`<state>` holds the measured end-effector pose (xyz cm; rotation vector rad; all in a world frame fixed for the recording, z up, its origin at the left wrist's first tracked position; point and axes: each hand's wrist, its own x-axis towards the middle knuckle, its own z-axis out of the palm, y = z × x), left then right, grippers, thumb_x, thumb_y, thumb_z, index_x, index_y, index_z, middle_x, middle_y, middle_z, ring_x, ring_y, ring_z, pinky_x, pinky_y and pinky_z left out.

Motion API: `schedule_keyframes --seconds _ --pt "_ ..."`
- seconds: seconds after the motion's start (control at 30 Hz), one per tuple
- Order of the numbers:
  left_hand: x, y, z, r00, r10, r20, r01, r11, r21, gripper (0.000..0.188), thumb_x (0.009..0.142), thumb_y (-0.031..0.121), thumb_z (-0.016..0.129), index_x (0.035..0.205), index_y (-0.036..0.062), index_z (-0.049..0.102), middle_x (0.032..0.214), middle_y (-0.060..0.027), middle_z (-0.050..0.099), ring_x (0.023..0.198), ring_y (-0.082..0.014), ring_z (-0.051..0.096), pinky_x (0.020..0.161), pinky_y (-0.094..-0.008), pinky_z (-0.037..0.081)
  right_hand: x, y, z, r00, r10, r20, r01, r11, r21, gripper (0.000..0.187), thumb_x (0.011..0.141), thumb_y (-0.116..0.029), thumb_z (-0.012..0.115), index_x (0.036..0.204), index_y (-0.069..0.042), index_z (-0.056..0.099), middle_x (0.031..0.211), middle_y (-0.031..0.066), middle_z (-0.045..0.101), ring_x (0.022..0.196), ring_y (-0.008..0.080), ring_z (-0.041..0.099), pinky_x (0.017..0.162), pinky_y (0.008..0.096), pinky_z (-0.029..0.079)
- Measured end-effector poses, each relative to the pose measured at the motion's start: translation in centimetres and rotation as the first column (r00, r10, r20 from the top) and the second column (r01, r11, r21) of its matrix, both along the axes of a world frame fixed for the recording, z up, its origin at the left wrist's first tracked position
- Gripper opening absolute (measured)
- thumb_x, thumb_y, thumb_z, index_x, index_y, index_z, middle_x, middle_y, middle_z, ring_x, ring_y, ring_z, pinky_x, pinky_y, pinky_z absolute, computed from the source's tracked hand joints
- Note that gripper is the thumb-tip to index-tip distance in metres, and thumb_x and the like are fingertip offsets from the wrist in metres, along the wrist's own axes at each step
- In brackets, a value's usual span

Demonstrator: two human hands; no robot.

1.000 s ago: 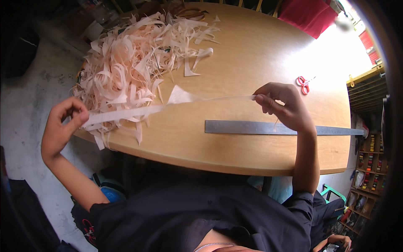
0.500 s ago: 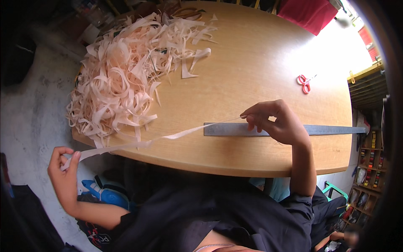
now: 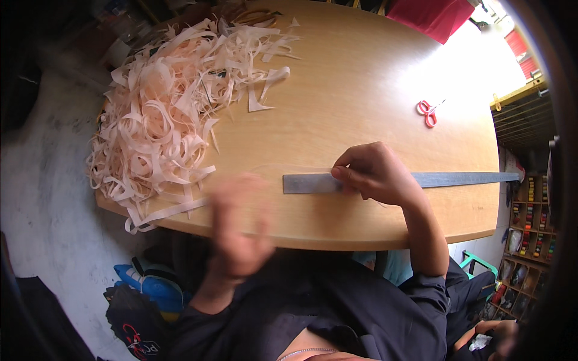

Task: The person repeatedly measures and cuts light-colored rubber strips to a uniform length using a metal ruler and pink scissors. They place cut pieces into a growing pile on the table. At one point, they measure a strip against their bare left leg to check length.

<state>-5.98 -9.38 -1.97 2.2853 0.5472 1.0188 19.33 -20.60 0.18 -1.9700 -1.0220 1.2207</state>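
Note:
My right hand (image 3: 376, 174) rests on a long grey metal ruler (image 3: 463, 178) lying along the near part of the wooden table (image 3: 361, 78). Its fingertips pinch the end of a thin pale strip (image 3: 289, 167), which runs faintly leftward just above the ruler's left end. My left hand (image 3: 238, 222) is a blur over the table's near edge, left of the ruler. Its grip is not readable. A big heap of pale, curled strips (image 3: 168, 120) covers the table's far left.
Red-handled scissors (image 3: 427, 112) lie at the far right of the table. A red cloth (image 3: 433, 15) hangs at the back edge. Shelves of small spools (image 3: 533, 210) stand to the right. A blue object (image 3: 144, 283) sits on the floor under the left edge.
My left hand swung from far left below the table edge in toward the middle. My right hand brought the strip end down onto the ruler and stays there.

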Motion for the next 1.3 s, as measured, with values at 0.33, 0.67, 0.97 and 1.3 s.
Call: schedule_keyframes --seconds 0.33,0.67,0.97,1.3 --pt "3.0 -3.5 -3.3 0.832 -0.195 -0.520 0.295 0.948 0.117 0.069 0.100 0.037 0.064 0.159 0.0073 0.042 0.162 -0.0148 0.042 0.150 -0.0387 0.038 0.122 -0.0552 0.029 1.0 -0.8 -0.2 0.982 0.168 -0.087 -0.159 0.982 0.105 0.019 0.097 -0.014 0.068 0.100 0.004 0.074 0.077 0.0107 0.074 0.071 0.0159 0.070 0.067 0.0328 0.056" --pt "0.4 -2.3 -2.6 0.788 -0.091 -0.609 0.198 0.974 0.112 0.068 0.096 0.036 0.069 0.156 0.0129 0.047 0.160 -0.0215 0.037 0.146 -0.0428 0.035 0.121 -0.0566 0.029 2.3 -1.0 -0.2 0.989 0.141 -0.046 -0.142 0.990 -0.023 0.021 0.097 -0.018 0.075 0.095 0.003 0.072 0.077 0.0076 0.075 0.065 0.0111 0.069 0.055 0.0260 0.054" --pt "-1.2 -1.1 -2.1 0.785 -0.033 -0.619 0.173 0.971 0.168 0.068 0.094 0.036 0.072 0.154 0.0116 0.050 0.161 -0.0181 0.037 0.146 -0.0400 0.033 0.120 -0.0557 0.029 1.1 -0.4 -0.1 0.993 0.067 0.096 -0.058 0.994 -0.097 0.025 0.093 -0.021 0.080 0.088 0.001 0.072 0.071 0.0073 0.073 0.058 0.0100 0.066 0.050 0.0256 0.050" --pt "2.9 -3.9 -2.9 0.827 -0.175 -0.535 0.352 0.903 0.248 0.069 0.095 0.045 0.070 0.152 0.0094 0.051 0.155 -0.0059 0.047 0.144 -0.0250 0.037 0.120 -0.0483 0.030 2.4 -1.1 -0.2 0.972 -0.111 0.206 0.090 0.990 0.110 0.024 0.097 -0.022 0.076 0.095 0.002 0.070 0.068 0.0055 0.071 0.058 0.0082 0.065 0.051 0.0242 0.046"
